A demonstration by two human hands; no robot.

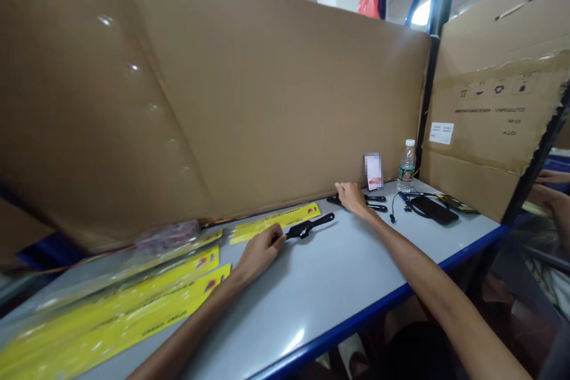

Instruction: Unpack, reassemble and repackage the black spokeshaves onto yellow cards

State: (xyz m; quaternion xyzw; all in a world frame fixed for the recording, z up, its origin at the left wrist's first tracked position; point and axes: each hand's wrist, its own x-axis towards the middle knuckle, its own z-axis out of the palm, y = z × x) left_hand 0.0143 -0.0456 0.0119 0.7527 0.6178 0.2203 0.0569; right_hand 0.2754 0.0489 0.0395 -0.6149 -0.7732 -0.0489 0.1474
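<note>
My left hand (259, 252) rests on the grey table (320, 291), fingers curled round the near end of a black long-handled tool (309, 227). My right hand (352, 197) reaches further back and lies over a small pile of black tools (376, 202) by the cardboard wall; its fingers press down on them. Yellow printed cards (276, 222) lie just behind the left hand.
More yellow cards in clear sleeves (133, 303) cover the left of the table. A water bottle (407, 167), a small white card (373, 171), a phone (434, 209) with cable stand at the back right. Cardboard walls (267, 101) enclose the table. Another person's hands (552, 190) show far right.
</note>
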